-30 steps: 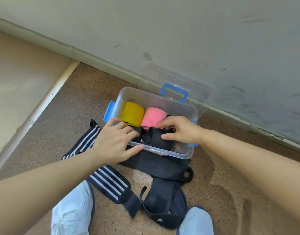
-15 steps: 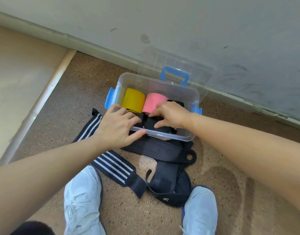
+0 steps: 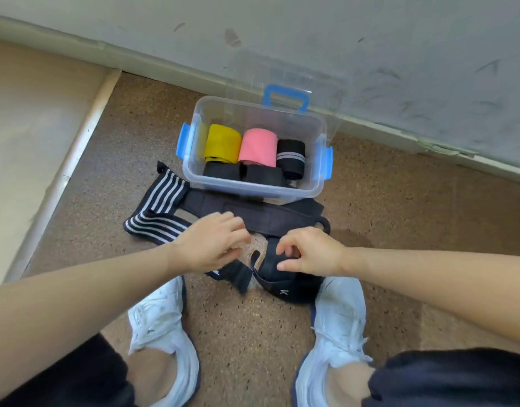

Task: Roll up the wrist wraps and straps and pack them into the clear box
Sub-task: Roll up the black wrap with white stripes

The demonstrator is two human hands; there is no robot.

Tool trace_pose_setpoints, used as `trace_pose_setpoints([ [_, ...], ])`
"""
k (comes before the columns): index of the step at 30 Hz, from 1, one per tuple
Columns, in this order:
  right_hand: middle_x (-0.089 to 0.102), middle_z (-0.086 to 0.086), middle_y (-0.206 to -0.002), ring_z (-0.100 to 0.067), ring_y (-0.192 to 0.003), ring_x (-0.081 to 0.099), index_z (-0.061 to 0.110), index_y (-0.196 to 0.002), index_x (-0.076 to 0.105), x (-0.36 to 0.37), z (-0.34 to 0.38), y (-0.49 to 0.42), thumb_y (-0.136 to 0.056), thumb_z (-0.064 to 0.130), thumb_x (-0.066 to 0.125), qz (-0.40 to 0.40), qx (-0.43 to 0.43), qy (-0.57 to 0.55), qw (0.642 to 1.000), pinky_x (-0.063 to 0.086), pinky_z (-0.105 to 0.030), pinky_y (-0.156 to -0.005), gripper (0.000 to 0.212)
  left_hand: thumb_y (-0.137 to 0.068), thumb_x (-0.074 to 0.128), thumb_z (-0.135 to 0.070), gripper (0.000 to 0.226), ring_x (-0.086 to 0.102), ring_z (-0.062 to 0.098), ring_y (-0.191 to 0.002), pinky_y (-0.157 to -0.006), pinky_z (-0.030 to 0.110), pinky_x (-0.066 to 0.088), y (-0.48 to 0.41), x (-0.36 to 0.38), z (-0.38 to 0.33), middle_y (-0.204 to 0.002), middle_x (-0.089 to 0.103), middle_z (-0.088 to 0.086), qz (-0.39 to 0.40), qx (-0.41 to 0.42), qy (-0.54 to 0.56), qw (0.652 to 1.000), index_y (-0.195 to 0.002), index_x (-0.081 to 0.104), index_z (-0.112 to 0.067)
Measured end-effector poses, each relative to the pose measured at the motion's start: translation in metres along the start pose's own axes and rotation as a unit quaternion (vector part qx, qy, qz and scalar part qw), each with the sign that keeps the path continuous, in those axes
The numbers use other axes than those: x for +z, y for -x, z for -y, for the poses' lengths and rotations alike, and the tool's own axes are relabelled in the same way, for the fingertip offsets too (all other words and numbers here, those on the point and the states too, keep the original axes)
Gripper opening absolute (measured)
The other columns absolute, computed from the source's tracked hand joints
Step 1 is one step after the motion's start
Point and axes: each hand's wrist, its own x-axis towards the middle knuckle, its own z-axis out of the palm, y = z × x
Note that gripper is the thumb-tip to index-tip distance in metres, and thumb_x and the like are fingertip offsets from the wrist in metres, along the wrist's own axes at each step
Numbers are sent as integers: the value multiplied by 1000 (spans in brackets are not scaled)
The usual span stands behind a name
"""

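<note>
Your right hand (image 3: pixel 308 252) fingers pinch the strap (image 3: pixel 294 289); left hand (image 3: pixel 214 242) fingers loose, empty. Pull it flat, roll tight from one end, then drop it in the box (image 3: pixel 253 189).

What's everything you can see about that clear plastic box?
The clear box is a see-through plastic tub with rounded corners and a blue clip on each side. It stands upright and open on the speckled floor; its lid, with a blue handle, leans on the wall behind. Inside lie a yellow roll, a pink roll, a striped black roll and two plain black rolls in front. A long black strap lies against its front base. Neither the left hand nor the right hand touches it.
</note>
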Motion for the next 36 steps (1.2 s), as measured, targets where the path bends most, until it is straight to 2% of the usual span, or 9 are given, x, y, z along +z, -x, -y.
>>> trace_pose_setpoints([
  [5, 55, 2, -122, -23, -108, 60, 27, -134, 54, 42, -11, 1, -87, 40, 77, 99, 6, 81, 992, 49, -38, -89, 54, -93, 57, -55, 44, 46, 21, -127, -101, 41, 44, -6, 40, -29, -138, 54, -8, 178, -25, 21, 983, -131, 59, -32],
  [9, 41, 4, -125, -20, -96, 56, 41, -156, 23, 39, -23, 5, -91, 25, 75, 129, 2, 96, 987, 46, -36, -81, 84, -97, 54, -56, 31, 45, 19, -119, -96, 35, 37, -11, 48, -35, -122, 61, -13, 198, -35, 2, 980, -114, 63, -33],
  [12, 60, 1, -123, -22, -107, 61, 32, -143, 42, 35, -42, 11, -92, 26, 73, 119, 30, 67, 990, 49, -37, -89, 60, -97, 51, -54, 20, 50, 17, -110, -89, 36, 33, -13, 43, -26, -100, 65, -13, 186, -102, 65, 975, -97, 57, -35],
  [16, 62, 6, -91, -19, -84, 59, 26, -98, 52, 27, -55, 12, -91, 28, 74, 91, 53, 13, 994, 46, -36, -75, 24, -94, 56, -53, 29, 61, 24, -91, -74, 35, 32, -18, 33, -13, -81, 59, -8, 164, -220, 126, 953, -85, 54, -25],
  [19, 55, 12, -86, -15, -82, 55, 24, -97, 54, 16, -52, 13, -92, 28, 73, 66, 38, 7, 997, 39, -30, -72, 20, -81, 53, -61, 35, 65, 22, -92, -75, 34, 40, -26, 29, -13, -87, 70, -8, 160, -314, 222, 909, -86, 64, -29],
  [22, 66, 8, -98, -14, -91, 61, 23, -104, 63, 7, -54, 25, -93, 26, 73, 71, 32, -6, 997, 47, -32, -81, 15, -86, 52, -70, 40, 64, 17, -98, -92, 37, 44, -43, 27, -24, -100, 74, -10, 155, -353, 280, 879, -98, 71, -37],
  [25, 70, 10, -105, -12, -97, 64, 28, -109, 68, -4, -61, 43, -93, 26, 72, 88, 60, -2, 994, 51, -32, -88, 16, -87, 58, -71, 48, 65, 18, -105, -100, 38, 48, -65, 34, -41, -108, 73, -8, 188, -397, 303, 846, -108, 71, -30],
  [28, 71, 11, -105, -10, -96, 66, 31, -110, 69, -22, -68, 57, -94, 27, 70, 101, 84, 22, 991, 53, -33, -88, 16, -73, 63, -79, 69, 67, 24, -99, -93, 40, 54, -80, 51, -59, -107, 72, -1, 228, -454, 322, 799, -108, 69, -19],
  [36, 69, 1, -98, -21, -91, 64, 27, -99, 67, -70, -99, 66, -86, 28, 63, 68, 200, 127, 969, 53, -34, -75, 13, -86, 78, -31, 16, 69, 20, -93, -98, 43, 55, -83, 81, -89, -91, 76, 1, 126, -539, 444, 705, -83, 76, -16],
])
